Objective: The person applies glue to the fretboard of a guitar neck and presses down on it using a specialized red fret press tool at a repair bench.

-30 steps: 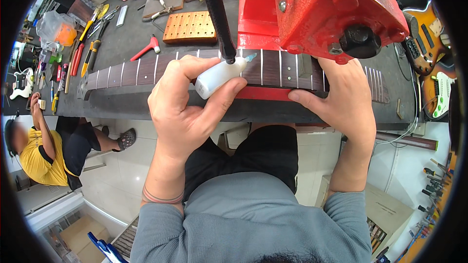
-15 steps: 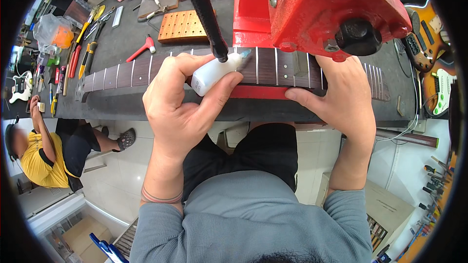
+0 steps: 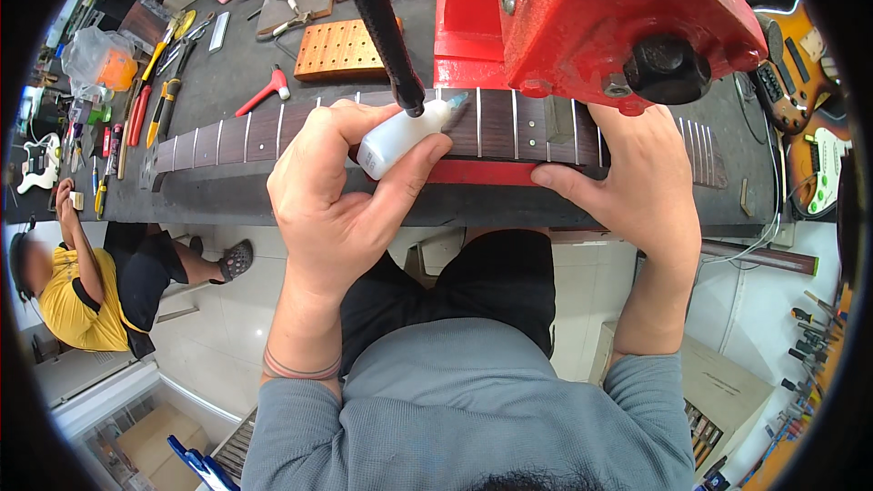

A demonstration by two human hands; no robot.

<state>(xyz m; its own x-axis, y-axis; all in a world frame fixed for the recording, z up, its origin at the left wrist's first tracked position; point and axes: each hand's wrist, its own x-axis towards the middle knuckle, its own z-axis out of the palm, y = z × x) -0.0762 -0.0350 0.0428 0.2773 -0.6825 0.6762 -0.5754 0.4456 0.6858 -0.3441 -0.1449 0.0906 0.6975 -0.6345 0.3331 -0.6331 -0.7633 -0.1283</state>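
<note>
A guitar neck [image 3: 259, 136] with a dark fretboard and silver frets lies across the bench. In my left hand [image 3: 318, 195] is a small white squeeze bottle [image 3: 393, 144], pinched between thumb and fingers. Its clear bluish nozzle tip points right and away, over the frets near the middle of the neck. My right hand [image 3: 646, 177] grips the neck farther right, thumb along the near edge; its other fingers are partly hidden beneath the red press [image 3: 564, 27]. Between the hands, a small grey-brown block [image 3: 558, 118] sits at the fretboard.
A black lever [image 3: 377, 27] hangs down just above the bottle. A drilled wooden block [image 3: 341, 50] and a red-handled hammer-like tool [image 3: 265, 91] lie beyond the neck. Pliers and other tools crowd the left. Guitar bodies [image 3: 823, 168] stand at right. A person in yellow [image 3: 86, 295] sits at left.
</note>
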